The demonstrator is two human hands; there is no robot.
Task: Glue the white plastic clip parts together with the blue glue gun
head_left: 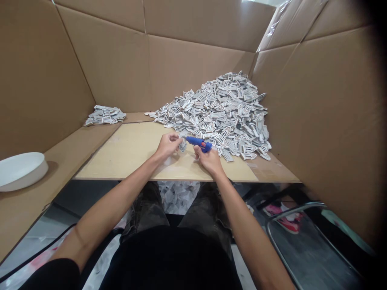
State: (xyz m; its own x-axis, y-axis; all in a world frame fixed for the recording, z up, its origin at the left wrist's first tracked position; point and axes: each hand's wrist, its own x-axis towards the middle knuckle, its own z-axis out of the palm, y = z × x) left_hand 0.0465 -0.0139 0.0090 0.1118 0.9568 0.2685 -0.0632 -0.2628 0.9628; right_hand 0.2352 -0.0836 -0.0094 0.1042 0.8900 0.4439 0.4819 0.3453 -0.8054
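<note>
Over the front middle of the pale board (121, 149), my left hand (169, 145) pinches a small grey-white piece (182, 145) between thumb and fingers. My right hand (208, 158) is wrapped round a blue handheld tool (198, 142) with a red part. The tool's narrow end points left, close to the piece; whether the two touch cannot be made out. Just behind and to the right of my hands lies a large heap of similar grey-white pieces (223, 108), flat and pointed with slots.
Cardboard walls (193, 60) rise at the back and both sides. A smaller pile of pieces (105, 115) sits at the back left. At the left edge is a white bowl (22, 171). Below right are a metal-framed chair (314, 241) and a pink-and-red shoe (287, 223).
</note>
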